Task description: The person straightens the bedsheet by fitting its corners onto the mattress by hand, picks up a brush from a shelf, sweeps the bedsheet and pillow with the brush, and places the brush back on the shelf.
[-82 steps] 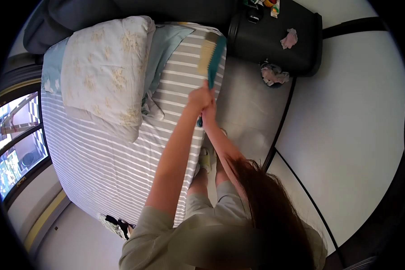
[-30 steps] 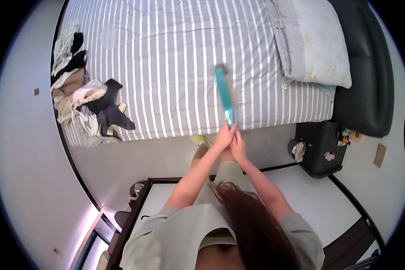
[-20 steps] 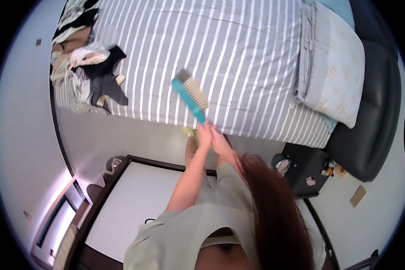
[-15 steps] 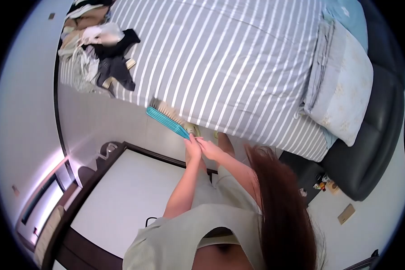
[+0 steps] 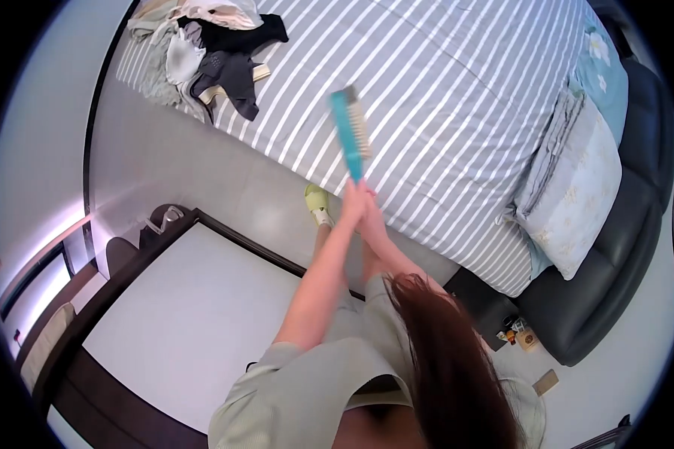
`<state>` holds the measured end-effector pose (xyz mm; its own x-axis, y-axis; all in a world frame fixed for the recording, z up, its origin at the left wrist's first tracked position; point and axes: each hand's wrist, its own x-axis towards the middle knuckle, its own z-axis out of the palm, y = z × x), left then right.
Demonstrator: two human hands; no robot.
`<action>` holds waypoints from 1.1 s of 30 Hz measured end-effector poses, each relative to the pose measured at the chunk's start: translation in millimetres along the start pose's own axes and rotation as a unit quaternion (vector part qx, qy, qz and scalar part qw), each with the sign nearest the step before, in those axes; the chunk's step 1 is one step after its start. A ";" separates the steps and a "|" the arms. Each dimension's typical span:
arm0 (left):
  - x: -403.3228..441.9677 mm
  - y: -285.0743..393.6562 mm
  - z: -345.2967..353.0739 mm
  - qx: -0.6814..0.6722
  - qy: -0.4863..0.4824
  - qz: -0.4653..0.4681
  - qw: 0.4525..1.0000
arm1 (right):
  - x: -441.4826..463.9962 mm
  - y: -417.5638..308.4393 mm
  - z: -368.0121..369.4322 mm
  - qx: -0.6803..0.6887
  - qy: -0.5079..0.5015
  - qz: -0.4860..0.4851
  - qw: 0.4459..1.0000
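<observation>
A bed brush [image 5: 344,131] with a teal back and handle and pale bristles, darker at the tip, is held out over the striped sheet [image 5: 427,112]. It is slightly blurred, and its bristles face right. My left hand [image 5: 355,198] is closed round the handle's lower end. Pressed against it, my right hand [image 5: 371,215] is closed at the same spot, with its fingers partly hidden. Whether the bristles touch the sheet, I cannot tell.
Rumpled clothes [image 5: 228,71] lie on the bed's far left corner. A pillow [image 5: 573,194] rests at the right by the dark headboard [image 5: 629,232]. Behind me stands a dark-framed white table [image 5: 195,322]. My foot in a green slipper [image 5: 317,198] is beside the bed.
Both hands have swung the brush up and to the right, from the bed's near edge to above the sheet. The brush now points away from me. The view has shifted, and a slippered foot shows more fully.
</observation>
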<state>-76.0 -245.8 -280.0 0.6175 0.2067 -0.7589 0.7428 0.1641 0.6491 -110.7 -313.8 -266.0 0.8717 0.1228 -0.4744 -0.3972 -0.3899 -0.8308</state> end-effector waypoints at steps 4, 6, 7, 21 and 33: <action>-5.2 -44.2 -93.2 -0.169 0.064 0.007 0.983 | -2.1 -15.1 47.0 -0.100 -0.215 -0.001 0.972; -20.9 -42.2 -123.9 -0.156 0.096 -0.019 0.983 | -10.3 -28.8 68.6 -0.074 -0.254 -0.014 0.964; -27.3 -40.4 -136.2 -0.149 0.102 -0.018 0.983 | -17.2 -36.5 76.1 -0.061 -0.273 -0.019 0.960; -21.6 8.3 -7.5 0.271 -0.174 0.149 0.935 | -49.5 -42.9 -1.0 0.201 0.152 0.097 0.963; -30.6 39.0 266.5 0.372 -0.345 0.145 0.849 | -8.7 57.6 -208.9 0.251 0.378 0.061 0.889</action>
<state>3.0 -502.8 -245.4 0.6161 -0.5231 -0.5889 0.3321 -0.5055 0.7964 -81.2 -528.0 -248.9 0.6816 -0.6151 -0.3964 -0.4150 0.1212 -0.9017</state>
